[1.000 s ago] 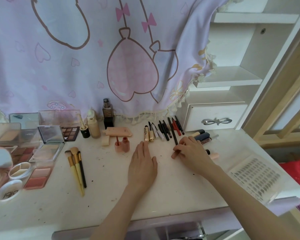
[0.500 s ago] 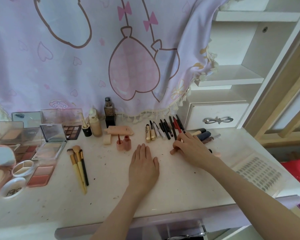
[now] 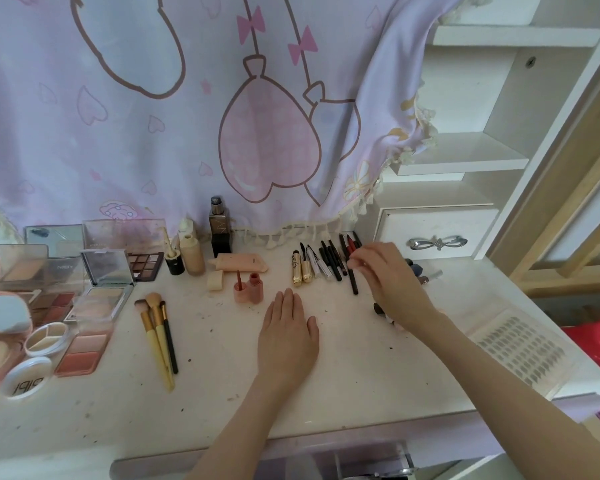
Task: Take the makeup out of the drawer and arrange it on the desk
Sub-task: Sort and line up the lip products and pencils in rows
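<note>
My left hand (image 3: 287, 336) lies flat and open on the white desk (image 3: 222, 386), holding nothing. Farther back, my right hand (image 3: 387, 282) reaches to the right end of a row of dark pencils and liners (image 3: 329, 261). Its fingertips pinch a thin pinkish stick there, blurred by motion. Two gold tubes (image 3: 300, 271) start that row on the left. Several lip tubes (image 3: 420, 273) lie partly hidden behind my right hand. The open drawer (image 3: 343, 462) shows just under the desk's front edge.
Open palettes and compacts (image 3: 108, 275) crowd the left side, with three brushes (image 3: 158, 336) beside them. Foundation bottles (image 3: 219, 230) and pink lip gloss (image 3: 248, 291) stand mid-back. A small bow-handled drawer (image 3: 437, 242) and a clear tray (image 3: 523, 344) sit on the right.
My right hand has moved away from me, from the desk's middle right up to the pencil row, carrying the pinkish stick. My left hand has stayed flat in place.
</note>
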Demonstrator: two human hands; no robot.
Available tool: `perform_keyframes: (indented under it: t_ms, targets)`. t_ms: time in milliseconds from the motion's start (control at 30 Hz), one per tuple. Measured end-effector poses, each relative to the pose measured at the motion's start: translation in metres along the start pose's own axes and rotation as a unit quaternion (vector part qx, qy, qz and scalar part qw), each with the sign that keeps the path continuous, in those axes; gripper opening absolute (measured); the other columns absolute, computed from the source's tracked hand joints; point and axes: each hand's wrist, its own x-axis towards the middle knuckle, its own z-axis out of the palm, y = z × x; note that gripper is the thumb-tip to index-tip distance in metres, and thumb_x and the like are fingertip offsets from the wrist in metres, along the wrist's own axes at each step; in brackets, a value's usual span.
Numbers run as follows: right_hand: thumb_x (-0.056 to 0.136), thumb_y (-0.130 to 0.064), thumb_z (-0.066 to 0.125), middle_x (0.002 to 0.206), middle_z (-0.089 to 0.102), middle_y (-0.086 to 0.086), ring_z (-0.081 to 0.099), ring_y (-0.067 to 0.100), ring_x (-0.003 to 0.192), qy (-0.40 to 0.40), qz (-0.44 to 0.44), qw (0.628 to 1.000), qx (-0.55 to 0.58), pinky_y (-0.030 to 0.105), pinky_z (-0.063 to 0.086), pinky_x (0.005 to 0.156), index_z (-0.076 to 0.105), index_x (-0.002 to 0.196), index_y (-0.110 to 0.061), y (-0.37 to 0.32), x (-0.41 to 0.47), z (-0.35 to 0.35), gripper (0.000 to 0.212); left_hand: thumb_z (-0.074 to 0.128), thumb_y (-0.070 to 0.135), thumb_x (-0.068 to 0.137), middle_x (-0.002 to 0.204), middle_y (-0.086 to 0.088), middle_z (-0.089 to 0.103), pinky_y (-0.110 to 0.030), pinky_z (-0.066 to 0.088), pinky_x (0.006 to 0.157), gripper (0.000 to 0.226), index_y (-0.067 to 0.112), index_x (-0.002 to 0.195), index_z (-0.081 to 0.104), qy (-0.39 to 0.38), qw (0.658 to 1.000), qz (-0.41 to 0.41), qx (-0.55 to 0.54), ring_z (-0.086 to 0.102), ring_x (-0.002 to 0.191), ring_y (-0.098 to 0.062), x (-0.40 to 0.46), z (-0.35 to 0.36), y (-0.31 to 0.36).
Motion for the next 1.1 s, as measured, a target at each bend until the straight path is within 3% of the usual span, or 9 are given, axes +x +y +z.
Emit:
perform_keyframes:
  t_ms: [67,167,300,433,567,633,833,967,1100]
  targets:
    - [0.091,-0.002,0.052,0.082,0.060,-0.010,0.052,0.003,0.084,0.067,0.150,0.973,0.159,0.019,0.039,0.075,0.053,0.086,-0.026,-0.010,0.008,-0.006,0.025,0.022,0.033,0.099,0.156,-0.007,0.014,-0.029,0.002,0.116,0.051,0.012,0.146,0.021,0.000,1.000,0.013,-0.016,0.007,0.144,-0.018,0.001,-0.002,-0.001]
    - [0.092,-0.006,0.053,0.080,0.067,-0.004,0.062,0.009,0.079,0.150,0.322,0.850,0.388,0.023,0.050,0.074,0.057,0.085,-0.021,-0.022,0.014,-0.010,0.017,0.033,0.030,0.099,0.146,-0.002,0.036,-0.026,0.018,0.112,0.044,0.018,0.141,0.033,0.024,0.988,0.027,-0.151,0.029,0.135,-0.015,0.001,-0.011,-0.005]
    - [0.092,-0.003,0.051,0.075,0.069,0.004,0.067,0.015,0.071,0.118,0.387,0.693,0.596,0.023,0.055,0.070,0.056,0.080,-0.005,-0.036,0.005,-0.006,0.013,0.054,0.030,0.091,0.118,0.013,0.053,-0.012,0.042,0.080,0.048,0.032,0.134,0.033,0.038,0.912,0.035,-0.406,0.052,0.094,0.004,-0.001,-0.035,-0.001]
    - [0.092,-0.005,0.051,0.068,0.068,0.006,0.066,0.015,0.063,0.087,0.425,0.618,0.656,0.023,0.055,0.062,0.063,0.074,-0.007,-0.050,-0.002,0.001,0.021,0.060,0.017,0.088,0.075,0.005,0.053,-0.013,0.040,0.061,0.033,0.041,0.103,0.042,0.121,0.900,0.102,-0.407,0.048,0.064,-0.005,0.000,-0.060,0.001]
    - [0.091,-0.009,0.053,0.053,0.050,0.002,0.046,0.010,0.046,0.040,0.468,0.601,0.647,0.019,0.039,0.043,0.067,0.067,-0.009,-0.060,-0.005,0.002,0.027,0.054,0.021,0.092,0.067,0.013,0.044,-0.009,0.035,0.057,0.007,0.024,0.095,0.049,0.148,0.930,0.135,-0.309,0.045,0.062,0.003,-0.006,-0.070,-0.010]
    - [0.090,-0.011,0.053,0.050,0.046,0.002,0.039,0.011,0.041,-0.001,0.487,0.601,0.633,0.019,0.032,0.039,0.062,0.075,-0.004,-0.064,-0.008,0.001,0.019,0.052,0.026,0.092,0.073,0.018,0.041,-0.011,0.037,0.057,0.012,0.017,0.100,0.050,0.133,0.947,0.138,-0.259,0.046,0.065,0.004,-0.013,-0.067,-0.017]
    - [0.091,-0.039,0.055,0.049,0.039,-0.002,0.029,0.008,0.038,-0.057,0.506,0.683,0.524,0.018,0.022,0.036,0.063,0.079,-0.006,-0.080,-0.011,0.012,0.036,0.033,0.041,0.093,0.085,0.011,0.044,-0.017,0.034,0.055,0.034,0.014,0.104,0.051,0.089,0.976,0.081,-0.182,0.041,0.062,-0.004,-0.025,-0.056,-0.028]
    - [0.094,-0.029,0.052,0.050,0.037,-0.002,0.027,0.007,0.038,-0.054,0.483,0.704,0.518,0.017,0.022,0.037,0.060,0.076,-0.003,-0.089,-0.007,0.017,0.033,0.026,0.036,0.097,0.078,0.008,0.043,-0.022,0.036,0.057,0.027,0.017,0.094,0.046,0.053,0.982,0.053,-0.176,0.042,0.062,-0.010,-0.031,-0.049,-0.031]
    - [0.096,-0.010,0.047,0.049,0.040,-0.004,0.029,0.007,0.040,-0.080,0.384,0.772,0.500,0.018,0.024,0.040,0.055,0.083,0.004,-0.095,-0.005,0.021,0.020,0.027,0.022,0.101,0.065,0.008,0.044,-0.013,0.034,0.055,0.032,0.027,0.071,0.038,-0.005,0.955,-0.010,-0.297,0.038,0.057,-0.007,-0.035,-0.044,-0.042]
